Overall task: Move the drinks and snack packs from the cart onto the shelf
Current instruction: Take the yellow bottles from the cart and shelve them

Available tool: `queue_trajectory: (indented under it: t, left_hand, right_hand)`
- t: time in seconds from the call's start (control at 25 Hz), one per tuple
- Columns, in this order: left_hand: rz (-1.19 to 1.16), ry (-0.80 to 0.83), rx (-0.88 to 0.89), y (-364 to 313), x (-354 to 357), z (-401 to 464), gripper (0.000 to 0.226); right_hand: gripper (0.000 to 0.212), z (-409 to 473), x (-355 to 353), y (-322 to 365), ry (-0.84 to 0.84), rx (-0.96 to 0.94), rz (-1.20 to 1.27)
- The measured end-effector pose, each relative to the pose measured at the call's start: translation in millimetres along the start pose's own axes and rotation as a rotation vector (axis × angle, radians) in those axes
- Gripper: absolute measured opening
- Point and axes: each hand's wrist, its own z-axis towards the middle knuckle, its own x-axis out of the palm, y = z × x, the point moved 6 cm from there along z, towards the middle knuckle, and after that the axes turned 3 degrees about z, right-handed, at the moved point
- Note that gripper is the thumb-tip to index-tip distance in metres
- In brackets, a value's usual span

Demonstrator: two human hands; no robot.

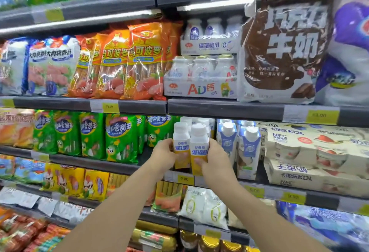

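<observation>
Head view: two white-capped yogurt bottles, the left bottle gripped by the left hand, the right bottle by the right hand. Both stand at the shelf front, beside two blue-and-white cartons.

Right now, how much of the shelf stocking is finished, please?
Done: white-capped bottles of the same kind already stand at the back of the shelf. In hand: the left hand and the right hand each hold one yellow-and-white bottle, left bottle, right bottle, at the shelf front. Left: the cart is out of view, so I cannot tell.
</observation>
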Motion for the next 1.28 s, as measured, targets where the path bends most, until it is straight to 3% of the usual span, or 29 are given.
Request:
queue_trajectory:
  t: [0.32, 0.44, 0.72, 1.28]
  left_hand:
    - [0.147, 0.095, 0.089, 23, -2, 29, 0.036]
    - [0.174, 0.116, 0.126, 28, -1, 32, 0.034]
    - [0.162, 0.132, 0.186, 28, -4, 32, 0.040]
    - [0.153, 0.128, 0.190, 21, -1, 31, 0.038]
  right_hand:
    - [0.047, 22, 35, -14, -0.182, 0.188, -0.227]
    - [0.040, 23, 35, -17, -0.209, 0.299, -0.281]
    - [0.053, 21, 30, 0, -0.260, 0.340, -0.462]
    - [0.051, 17, 22, -1, -0.266, 0.376, -0.532]
